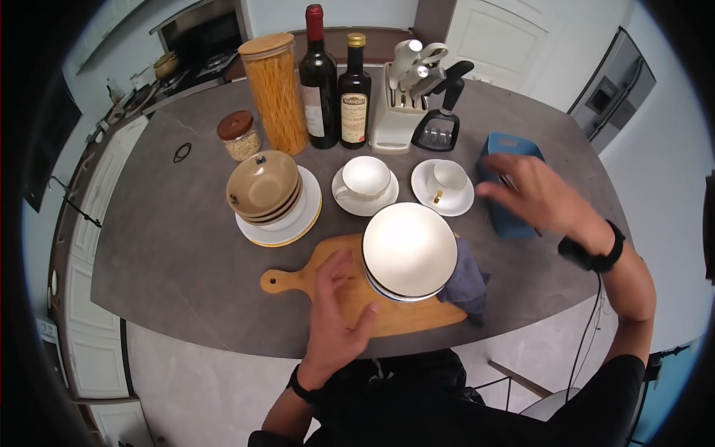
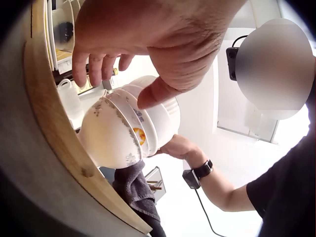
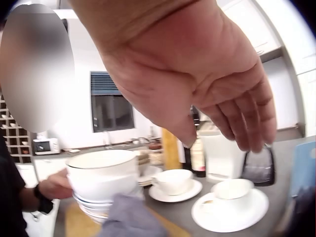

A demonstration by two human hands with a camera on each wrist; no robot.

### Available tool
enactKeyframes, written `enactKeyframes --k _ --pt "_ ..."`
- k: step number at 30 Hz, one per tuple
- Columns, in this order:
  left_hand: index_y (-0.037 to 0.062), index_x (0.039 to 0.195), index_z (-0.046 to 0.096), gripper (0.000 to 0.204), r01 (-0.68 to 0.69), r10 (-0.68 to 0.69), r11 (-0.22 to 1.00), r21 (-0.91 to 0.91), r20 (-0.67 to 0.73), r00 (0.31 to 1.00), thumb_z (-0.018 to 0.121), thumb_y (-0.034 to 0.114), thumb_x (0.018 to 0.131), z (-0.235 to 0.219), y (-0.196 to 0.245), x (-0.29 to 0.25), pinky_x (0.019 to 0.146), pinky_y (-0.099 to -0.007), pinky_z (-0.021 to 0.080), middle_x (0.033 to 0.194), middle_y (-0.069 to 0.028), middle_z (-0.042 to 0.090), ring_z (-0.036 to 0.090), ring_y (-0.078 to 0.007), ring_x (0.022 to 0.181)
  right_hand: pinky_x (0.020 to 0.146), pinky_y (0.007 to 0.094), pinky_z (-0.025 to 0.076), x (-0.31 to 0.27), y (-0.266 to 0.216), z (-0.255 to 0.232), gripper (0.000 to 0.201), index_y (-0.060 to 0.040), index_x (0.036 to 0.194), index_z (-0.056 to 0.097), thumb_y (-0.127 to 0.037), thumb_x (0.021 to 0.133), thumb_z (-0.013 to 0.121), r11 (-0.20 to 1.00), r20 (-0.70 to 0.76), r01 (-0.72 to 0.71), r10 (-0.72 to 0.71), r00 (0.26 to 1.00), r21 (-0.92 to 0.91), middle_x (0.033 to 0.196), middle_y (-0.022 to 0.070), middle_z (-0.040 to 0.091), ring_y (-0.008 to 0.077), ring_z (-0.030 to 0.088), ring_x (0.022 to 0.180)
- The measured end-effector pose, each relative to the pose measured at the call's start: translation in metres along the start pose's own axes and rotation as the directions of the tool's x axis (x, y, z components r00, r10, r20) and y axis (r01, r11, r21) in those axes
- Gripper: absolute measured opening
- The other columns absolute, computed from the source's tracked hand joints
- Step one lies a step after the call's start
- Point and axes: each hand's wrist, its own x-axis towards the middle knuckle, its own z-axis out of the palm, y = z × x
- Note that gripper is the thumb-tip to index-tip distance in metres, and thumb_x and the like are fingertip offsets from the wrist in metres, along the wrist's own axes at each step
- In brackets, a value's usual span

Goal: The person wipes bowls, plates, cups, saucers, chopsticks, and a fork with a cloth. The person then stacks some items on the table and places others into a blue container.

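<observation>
A stack of white bowls point(image 1: 410, 249) stands on the wooden cutting board point(image 1: 335, 298), a grey-blue cloth point(image 1: 468, 283) against its right side. Left of the stack, my left hand point(image 1: 335, 320) hovers over the board, fingers spread and loosely bent, holding nothing; in the left wrist view its thumb overlaps the bowls point(image 2: 113, 133), and contact cannot be told. My right hand point(image 1: 540, 194) is raised over the blue container point(image 1: 510, 223), its fingers extended and nothing in them. In the right wrist view, that hand point(image 3: 192, 79) appears above the small cup point(image 3: 232, 192) and its saucer.
Two cups on saucers point(image 1: 365, 182) point(image 1: 447, 179) stand behind the bowls. Brown bowls on plates point(image 1: 264, 186) are at the left. Along the back are a lidded jar point(image 1: 240, 136), pasta container point(image 1: 275, 97), two bottles point(image 1: 316, 89) and a knife block point(image 1: 395, 112).
</observation>
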Motion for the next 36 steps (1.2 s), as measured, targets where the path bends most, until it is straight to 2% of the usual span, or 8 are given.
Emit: enactKeyframes --k 1,3,6,7,13,18,25,36 --pt "0.0004 0.148 0.033 0.076 -0.016 0.014 0.999 0.029 0.063 0.998 0.075 0.011 0.086 0.005 0.003 0.003 0.106 -0.0422 0.044 0.145 -0.0203 0.046 0.051 -0.0288 0.13 0.095 0.0432 0.051 0.001 0.001 0.023 0.071 0.0106 0.134 0.052 -0.043 0.092 0.072 0.932 -0.166 0.33 -0.306 0.938 0.148 0.114 0.0292 0.065 0.0427 0.064 0.11" --pt "0.0006 0.154 0.024 0.091 -0.046 0.038 0.997 0.058 0.136 0.99 0.079 0.015 0.083 0.014 0.007 0.005 0.111 -0.0451 0.039 0.151 -0.0219 0.039 0.045 -0.0319 0.137 0.115 0.0468 0.038 -0.012 -0.043 0.025 0.101 0.012 0.148 0.032 -0.051 0.084 0.078 0.842 -0.057 0.501 -0.501 0.864 0.198 0.149 0.0352 0.038 0.0456 0.043 0.138" --pt "-0.0009 0.156 0.015 0.102 -0.021 0.028 0.999 -0.037 0.189 0.982 0.082 0.017 0.08 0.031 0.015 0.013 0.113 -0.0461 0.037 0.153 -0.0239 0.035 0.043 -0.0352 0.139 0.116 0.0481 0.035 -0.013 -0.068 0.051 0.117 0.013 0.151 0.023 -0.047 0.073 0.088 0.852 0.03 0.488 -0.502 0.864 0.19 0.15 0.0352 0.032 0.0485 0.035 0.141" --pt "-0.0013 0.156 0.014 0.105 0.012 -0.003 0.999 -0.049 0.176 0.984 0.084 0.018 0.079 0.034 0.016 0.013 0.113 -0.0458 0.038 0.153 -0.0239 0.035 0.043 -0.0353 0.139 0.111 0.047 0.039 -0.009 -0.071 0.057 0.112 0.0163 0.148 0.031 -0.044 0.071 0.087 0.842 0.025 0.492 -0.509 0.86 0.222 0.138 0.0347 0.043 0.0461 0.045 0.129" --pt "-0.0018 0.156 0.012 0.112 0.061 -0.061 0.998 0.006 0.118 0.991 0.087 0.015 0.075 0.039 0.015 0.005 0.115 -0.0442 0.037 0.152 -0.0249 0.034 0.041 -0.0354 0.141 0.109 0.045 0.041 -0.012 -0.067 0.038 0.104 0.0133 0.145 0.033 -0.034 0.068 0.086 0.878 -0.002 0.409 -0.422 0.907 0.249 0.136 0.0299 0.044 0.0415 0.046 0.128" --pt "-0.0018 0.157 0.013 0.108 0.066 -0.072 0.996 0.066 0.09 0.993 0.085 0.01 0.076 0.039 0.009 -0.013 0.118 -0.0438 0.034 0.154 -0.024 0.033 0.04 -0.035 0.142 0.11 0.0437 0.044 0.013 0.03 0.001 0.098 0.0005 0.146 0.04 -0.039 0.068 0.084 0.992 -0.373 0.123 -0.105 0.922 0.024 0.137 0.0268 0.051 0.0394 0.051 0.131" --pt "-0.0063 0.152 0.026 0.096 -0.037 0.039 0.988 0.151 -0.009 0.999 0.084 0.015 0.078 0.042 -0.008 -0.024 0.116 -0.0477 0.036 0.151 -0.0255 0.039 0.044 -0.0405 0.138 0.104 0.0441 0.049 0.066 0.185 0.019 0.108 0.0107 0.137 0.047 -0.051 0.058 0.085 0.945 -0.041 -0.318 0.316 0.948 -0.078 0.128 0.0321 0.059 0.0431 0.06 0.121" --pt "-0.0063 0.15 0.03 0.089 -0.03 0.036 0.987 0.161 -0.033 0.999 0.081 0.013 0.08 0.041 -0.01 -0.025 0.11 -0.0464 0.041 0.147 -0.0256 0.044 0.049 -0.0398 0.133 0.098 0.0532 0.049 0.088 0.211 0.06 0.12 0.0121 0.133 0.051 -0.067 0.051 0.088 0.837 0.044 -0.446 0.483 0.875 -0.317 0.128 0.0279 0.063 0.047 0.052 0.129"
